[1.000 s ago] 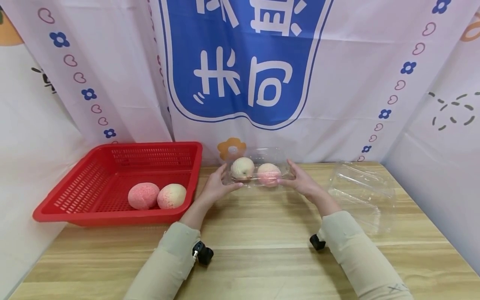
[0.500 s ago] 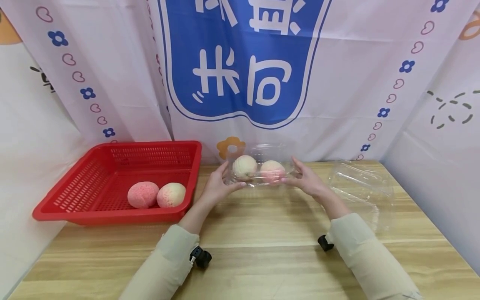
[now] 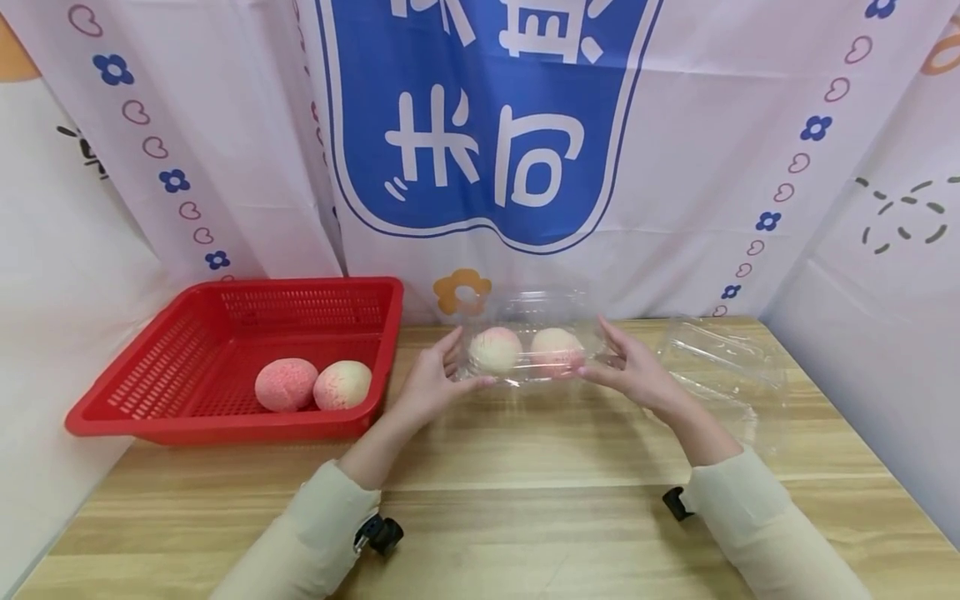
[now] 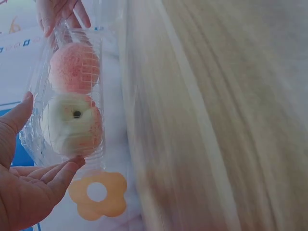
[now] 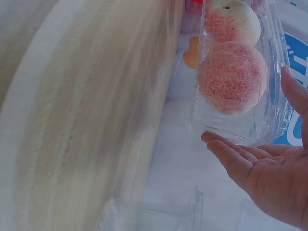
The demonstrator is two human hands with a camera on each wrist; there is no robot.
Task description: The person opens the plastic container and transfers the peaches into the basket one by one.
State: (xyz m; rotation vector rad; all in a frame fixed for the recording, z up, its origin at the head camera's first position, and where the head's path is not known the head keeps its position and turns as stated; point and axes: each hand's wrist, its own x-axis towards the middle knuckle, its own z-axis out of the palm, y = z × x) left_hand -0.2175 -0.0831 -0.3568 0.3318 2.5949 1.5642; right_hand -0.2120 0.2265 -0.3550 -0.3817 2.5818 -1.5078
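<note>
The head view looks down across the table (image 3: 525, 525), both wrist views sharing that clear box (image 5: 228, 126) close up.

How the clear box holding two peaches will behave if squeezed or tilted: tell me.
The clear plastic box probably flexes if squeezed, its see-through walls looking thin. The round peaches inside may roll if it tilts, since room shows beside them. Its glossy surface might slip, though the left hand and right hand hold opposite ends.

Right hand (image 5: 272, 173) at one end of a clear box (image 5: 230, 127) (two peaches (image 5: 232, 79) inside)
</note>
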